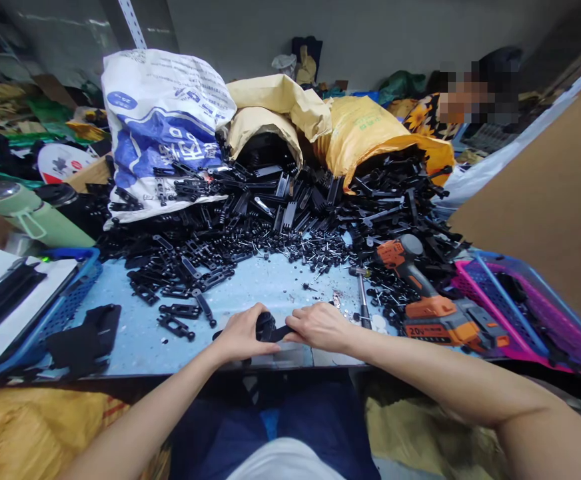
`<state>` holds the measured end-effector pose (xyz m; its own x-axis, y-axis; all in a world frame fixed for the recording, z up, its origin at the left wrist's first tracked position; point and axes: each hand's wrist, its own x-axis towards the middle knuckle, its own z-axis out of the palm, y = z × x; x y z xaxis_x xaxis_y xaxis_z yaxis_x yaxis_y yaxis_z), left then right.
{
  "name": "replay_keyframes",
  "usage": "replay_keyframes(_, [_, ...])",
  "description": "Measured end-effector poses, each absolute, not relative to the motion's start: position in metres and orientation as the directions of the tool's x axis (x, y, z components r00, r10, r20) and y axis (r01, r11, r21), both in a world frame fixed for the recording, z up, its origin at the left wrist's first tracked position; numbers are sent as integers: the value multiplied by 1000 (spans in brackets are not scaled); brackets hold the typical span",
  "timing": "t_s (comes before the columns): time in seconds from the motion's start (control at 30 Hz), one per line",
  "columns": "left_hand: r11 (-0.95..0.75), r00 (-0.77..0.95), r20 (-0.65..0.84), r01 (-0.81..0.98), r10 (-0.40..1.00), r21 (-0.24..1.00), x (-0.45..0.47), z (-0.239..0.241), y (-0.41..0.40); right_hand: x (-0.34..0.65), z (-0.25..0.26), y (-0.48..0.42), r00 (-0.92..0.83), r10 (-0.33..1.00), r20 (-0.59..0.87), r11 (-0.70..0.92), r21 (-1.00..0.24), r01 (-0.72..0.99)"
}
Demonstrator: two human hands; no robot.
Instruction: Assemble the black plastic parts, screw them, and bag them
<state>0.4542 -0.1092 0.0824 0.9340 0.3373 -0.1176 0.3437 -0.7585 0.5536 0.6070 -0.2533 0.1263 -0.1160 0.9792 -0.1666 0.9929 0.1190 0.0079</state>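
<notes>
At the front edge of the light blue tabletop (250, 283), my left hand (240, 335) is closed round a black plastic part (265, 326). My right hand (319, 325) pinches the flat strip at the right end of the same part. Part of it is hidden by my fingers, so its exact kind cannot be made out. Loose black link pieces (178, 322) lie just left of my hands. Beyond them spreads a heap of black plastic pieces (240, 207) with small screws (320, 250). A hammer (363, 300) lies right of my right hand.
An orange cordless drill (430, 300) rests at the right, beside a pink basket (470, 287). White-blue (165, 127) and yellow sacks (370, 133) stand behind the heap. On the left are a green flask (40, 217) and a blue basket (65, 300). Another person (430, 113) is at the back right.
</notes>
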Motion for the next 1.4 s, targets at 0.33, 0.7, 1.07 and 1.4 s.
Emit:
replay_keyframes(0.33, [-802, 980, -55, 188, 191, 567, 490, 93, -75, 626, 88, -247, 34, 956, -292, -100, -214, 972])
replay_keyframes(0.7, [-850, 926, 43, 325, 375, 414, 432, 67, -84, 642, 63, -232, 91, 977, -193, -175, -483, 858])
replay_keyframes(1.07, [-867, 927, 87, 304, 364, 394, 439, 64, -74, 631, 67, -224, 60, 969, -240, -135, -308, 942])
replay_keyframes(1.4, [-865, 916, 105, 321, 387, 386, 438, 65, -80, 636, 69, -224, 9, 973, -231, -75, -278, 958])
